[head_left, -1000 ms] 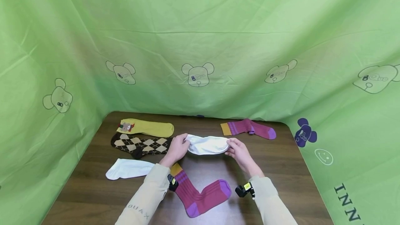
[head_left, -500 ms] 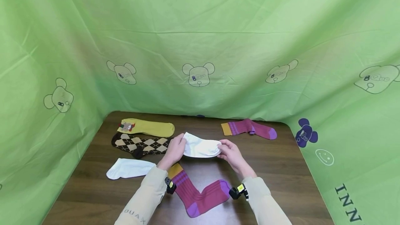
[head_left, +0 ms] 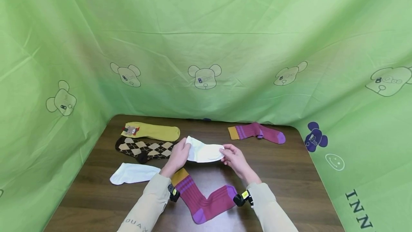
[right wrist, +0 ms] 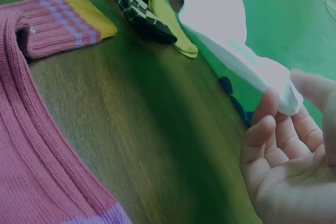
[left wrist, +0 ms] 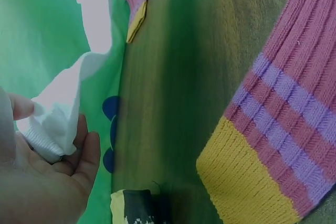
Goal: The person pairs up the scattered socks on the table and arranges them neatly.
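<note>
A white sock [head_left: 205, 153] is stretched between my two hands above the middle of the table. My left hand [head_left: 178, 155] pinches its cuff end; in the left wrist view the thumb lies over the ribbed cuff [left wrist: 47, 140] with the fingers underneath. At the other end, my right hand [head_left: 235, 158] holds the toe between thumb and fingers, as the right wrist view shows at the toe tip [right wrist: 291, 100]. Below the hands lies a magenta sock [head_left: 206, 203] with purple heel and toe and a yellow cuff, bent at the heel.
On the wooden table [head_left: 289, 189] at left lie a yellow sock [head_left: 157, 132], a brown argyle sock [head_left: 151, 149] and another white sock [head_left: 135, 173]. A second magenta sock [head_left: 257, 133] lies at the back right. Green cloth [head_left: 206, 46] surrounds the table.
Both hands have shifted left with the white sock, the right hand more, so they are closer together. The sock looks flatter and shorter between them. The socks on the table have not moved.
</note>
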Tool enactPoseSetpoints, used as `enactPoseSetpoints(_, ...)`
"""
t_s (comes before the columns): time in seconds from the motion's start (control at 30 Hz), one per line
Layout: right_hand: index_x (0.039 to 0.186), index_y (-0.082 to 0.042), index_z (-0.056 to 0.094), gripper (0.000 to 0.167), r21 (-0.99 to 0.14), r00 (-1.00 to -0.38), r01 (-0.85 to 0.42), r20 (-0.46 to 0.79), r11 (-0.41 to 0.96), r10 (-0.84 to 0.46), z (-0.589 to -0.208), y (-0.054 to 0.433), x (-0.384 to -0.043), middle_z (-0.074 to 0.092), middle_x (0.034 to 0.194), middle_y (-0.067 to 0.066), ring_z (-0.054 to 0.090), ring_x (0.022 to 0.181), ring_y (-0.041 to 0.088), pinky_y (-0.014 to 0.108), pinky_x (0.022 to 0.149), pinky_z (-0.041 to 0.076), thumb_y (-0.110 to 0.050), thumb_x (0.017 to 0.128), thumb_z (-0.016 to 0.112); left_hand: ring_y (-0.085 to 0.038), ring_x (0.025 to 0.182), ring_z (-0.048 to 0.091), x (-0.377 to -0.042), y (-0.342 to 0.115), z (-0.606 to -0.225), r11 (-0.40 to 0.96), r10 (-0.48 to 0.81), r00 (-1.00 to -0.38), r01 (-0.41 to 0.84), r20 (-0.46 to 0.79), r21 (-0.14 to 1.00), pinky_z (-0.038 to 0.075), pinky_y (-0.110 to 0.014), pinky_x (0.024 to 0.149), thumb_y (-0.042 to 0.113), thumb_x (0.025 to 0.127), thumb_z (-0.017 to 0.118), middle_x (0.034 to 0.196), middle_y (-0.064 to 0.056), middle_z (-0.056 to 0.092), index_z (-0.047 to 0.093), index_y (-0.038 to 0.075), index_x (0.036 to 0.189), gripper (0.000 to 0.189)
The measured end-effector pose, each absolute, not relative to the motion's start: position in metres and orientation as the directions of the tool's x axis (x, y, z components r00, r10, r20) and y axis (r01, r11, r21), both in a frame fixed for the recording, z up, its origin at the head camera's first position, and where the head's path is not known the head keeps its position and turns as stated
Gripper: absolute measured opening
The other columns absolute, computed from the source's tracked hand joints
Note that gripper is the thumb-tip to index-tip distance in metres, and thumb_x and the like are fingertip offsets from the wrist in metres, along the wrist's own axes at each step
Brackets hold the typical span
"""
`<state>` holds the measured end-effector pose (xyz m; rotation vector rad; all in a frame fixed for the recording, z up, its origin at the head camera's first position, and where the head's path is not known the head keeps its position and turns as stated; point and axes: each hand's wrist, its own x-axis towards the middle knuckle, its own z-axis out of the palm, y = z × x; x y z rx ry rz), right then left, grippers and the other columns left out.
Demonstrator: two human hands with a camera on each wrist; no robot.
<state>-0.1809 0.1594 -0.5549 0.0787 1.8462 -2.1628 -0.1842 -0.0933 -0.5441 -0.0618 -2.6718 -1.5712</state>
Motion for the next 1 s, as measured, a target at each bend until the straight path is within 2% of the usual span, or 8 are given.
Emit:
enactPoseSetpoints(0.17, 0.122, 0.008, 0.052, 0.033, -0.961, -0.954, 0.244, -0.215, -0.126, -0.208, -0.557, 0.154, -0.182, 0.069, 0.09, 0.007, 0.063, 0.072, 0.014, 0.024, 0.066, 0.053, 0.005, 0.092, 0.067, -0.021, 0.075, 0.051, -0.184, -0.096, -0.541, 0.488, 0.015, -0.998, 0.062, 0.062, 0.87, 0.045, -0.036, 0.068, 0.017, 0.1, 0.047, 0.078, -0.005, 0.053, 0.057, 0.009, 0.096, 0.014)
enactPoseSetpoints(0.27, 0.121, 0.01, 0.054, 0.034, -0.965, -0.957, 0.239, -0.215, -0.109, -0.193, -0.558, 0.15, -0.183, 0.071, 0.09, 0.009, 0.064, 0.072, 0.014, 0.025, 0.068, 0.055, 0.008, 0.09, 0.068, -0.023, 0.075, 0.05, -0.183, -0.098, -0.538, 0.485, 0.02, -0.998, 0.055, 0.051, 0.873, 0.043, -0.037, 0.069, 0.025, 0.104, 0.048, 0.078, -0.008, 0.05, 0.056, 0.008, 0.097, 0.02)
enactPoseSetpoints(0.37, 0.117, 0.01, 0.057, 0.03, -0.966, -0.961, 0.236, -0.216, -0.106, -0.173, -0.559, 0.147, -0.185, 0.07, 0.087, 0.008, 0.064, 0.071, 0.014, 0.026, 0.069, 0.056, 0.007, 0.09, 0.069, -0.028, 0.095, 0.059, -0.181, -0.103, -0.536, 0.484, 0.02, -0.999, 0.038, 0.032, 0.874, 0.048, -0.044, 0.085, 0.038, 0.107, 0.047, 0.098, -0.015, 0.062, 0.061, 0.004, 0.115, 0.037)
enactPoseSetpoints(0.43, 0.113, 0.012, 0.058, 0.026, -0.968, -0.964, 0.23, -0.212, -0.1, -0.162, -0.556, 0.145, -0.185, 0.069, 0.083, 0.006, 0.064, 0.07, 0.014, 0.028, 0.069, 0.057, 0.007, 0.09, 0.069, -0.029, 0.096, 0.058, -0.181, -0.107, -0.535, 0.489, 0.02, -0.999, 0.037, 0.032, 0.872, 0.047, -0.045, 0.087, 0.041, 0.108, 0.046, 0.1, -0.016, 0.061, 0.06, 0.003, 0.117, 0.041)
enactPoseSetpoints(0.5, 0.112, 0.014, 0.058, 0.024, -0.969, -0.965, 0.229, -0.215, -0.091, -0.148, -0.558, 0.143, -0.188, 0.069, 0.083, 0.006, 0.064, 0.07, 0.014, 0.029, 0.069, 0.058, 0.007, 0.091, 0.069, -0.028, 0.094, 0.058, -0.181, -0.111, -0.534, 0.488, 0.008, -0.999, 0.038, 0.039, 0.872, 0.047, -0.045, 0.088, 0.039, 0.109, 0.046, 0.096, -0.014, 0.061, 0.06, 0.003, 0.115, 0.039)
enactPoseSetpoints(0.6, 0.112, 0.016, 0.059, 0.025, -0.971, -0.968, 0.228, -0.218, -0.07, -0.126, -0.558, 0.141, -0.191, 0.069, 0.083, 0.007, 0.064, 0.07, 0.014, 0.03, 0.07, 0.058, 0.006, 0.092, 0.069, -0.025, 0.074, 0.047, -0.181, -0.116, -0.534, 0.5, -0.013, -0.997, 0.055, 0.071, 0.864, 0.042, -0.04, 0.072, 0.032, 0.109, 0.046, 0.075, -0.007, 0.042, 0.055, 0.007, 0.099, 0.029)
enactPoseSetpoints(0.63, 0.113, 0.015, 0.059, 0.025, -0.971, -0.968, 0.23, -0.221, -0.07, -0.117, -0.562, 0.141, -0.193, 0.069, 0.083, 0.007, 0.063, 0.07, 0.014, 0.028, 0.069, 0.057, 0.006, 0.092, 0.069, -0.024, 0.074, 0.047, -0.181, -0.118, -0.534, 0.507, -0.025, -0.996, 0.057, 0.08, 0.86, 0.042, -0.04, 0.071, 0.031, 0.109, 0.047, 0.074, -0.006, 0.042, 0.055, 0.007, 0.099, 0.028)
enactPoseSetpoints(1.0, 0.104, 0.012, 0.064, 0.015, -0.975, -0.976, 0.204, -0.196, -0.083, -0.1, -0.559, 0.132, -0.196, 0.068, 0.08, 0.007, 0.064, 0.068, 0.014, 0.027, 0.067, 0.057, 0.007, 0.09, 0.069, -0.028, 0.085, 0.058, -0.182, -0.13, -0.537, 0.523, -0.109, -0.984, 0.066, 0.144, 0.85, 0.046, -0.043, 0.076, 0.028, 0.109, 0.048, 0.093, -0.014, 0.065, 0.062, 0.004, 0.112, 0.027)
